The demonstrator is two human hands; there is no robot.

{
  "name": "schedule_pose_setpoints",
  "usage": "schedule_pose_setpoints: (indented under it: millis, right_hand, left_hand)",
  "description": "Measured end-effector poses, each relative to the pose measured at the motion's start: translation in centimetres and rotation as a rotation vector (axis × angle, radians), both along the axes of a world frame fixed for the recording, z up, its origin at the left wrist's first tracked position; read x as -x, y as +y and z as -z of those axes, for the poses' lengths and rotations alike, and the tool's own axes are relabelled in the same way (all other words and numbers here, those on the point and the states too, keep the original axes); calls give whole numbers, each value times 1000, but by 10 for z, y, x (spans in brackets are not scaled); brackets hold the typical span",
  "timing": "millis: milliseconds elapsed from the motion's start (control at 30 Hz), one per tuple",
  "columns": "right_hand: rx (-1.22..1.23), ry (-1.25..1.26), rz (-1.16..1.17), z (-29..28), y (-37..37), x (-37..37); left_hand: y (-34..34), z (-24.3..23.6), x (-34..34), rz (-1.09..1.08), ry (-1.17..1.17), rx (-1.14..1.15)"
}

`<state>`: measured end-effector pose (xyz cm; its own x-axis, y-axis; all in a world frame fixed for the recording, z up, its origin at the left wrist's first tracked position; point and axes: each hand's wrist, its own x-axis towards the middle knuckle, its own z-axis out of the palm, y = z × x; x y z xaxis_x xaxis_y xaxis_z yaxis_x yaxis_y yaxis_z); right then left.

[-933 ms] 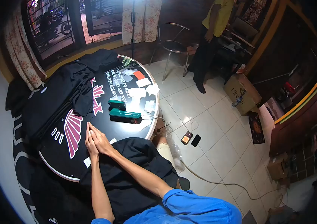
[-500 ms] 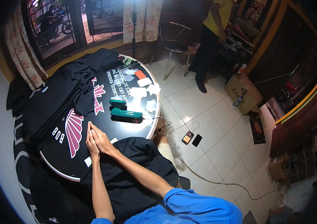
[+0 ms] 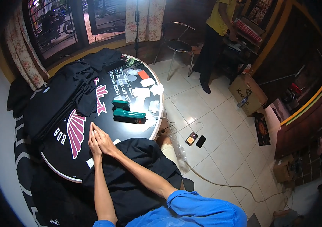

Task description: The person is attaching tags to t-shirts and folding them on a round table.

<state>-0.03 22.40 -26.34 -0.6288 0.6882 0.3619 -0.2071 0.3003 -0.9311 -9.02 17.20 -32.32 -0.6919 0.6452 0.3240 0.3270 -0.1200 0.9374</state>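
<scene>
My left hand (image 3: 94,146) and my right hand (image 3: 106,143) are pressed palm to palm over the near edge of the round table (image 3: 78,181). Their fingers are stretched out straight, pointing away from me. Nothing shows between them. Beneath my forearms a black cloth garment (image 3: 146,160) drapes over my lap and the table's edge. Small white tags (image 3: 90,162) peek out beside my wrists. Beyond my fingertips lie a long teal device (image 3: 129,113) with a pale cord and a smaller teal piece (image 3: 120,104).
Folded black garments (image 3: 60,100) are heaped on the table's left. White paper pieces (image 3: 142,92) and a red card (image 3: 143,75) lie on the right side. Two phone-like devices (image 3: 196,140) rest on the tiled floor. Beyond are a metal chair (image 3: 178,46), a cardboard box (image 3: 247,94) and a standing person (image 3: 213,41).
My hands stay pressed together in nearly the same place. The view has shifted slightly. The person in the background has moved an arm at the dark stand.
</scene>
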Motion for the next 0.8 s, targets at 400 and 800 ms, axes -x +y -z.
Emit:
schedule_pose_setpoints:
  millis: [400, 800]
  right_hand:
    - [-12, 129, 241, 10, 2, -2]
    - [-596, -556, 70, -47, 10, -127]
  left_hand:
    - [1, -28, -16, -147, 107, -25]
    - [-167, -114, -114, 128, -781, 98]
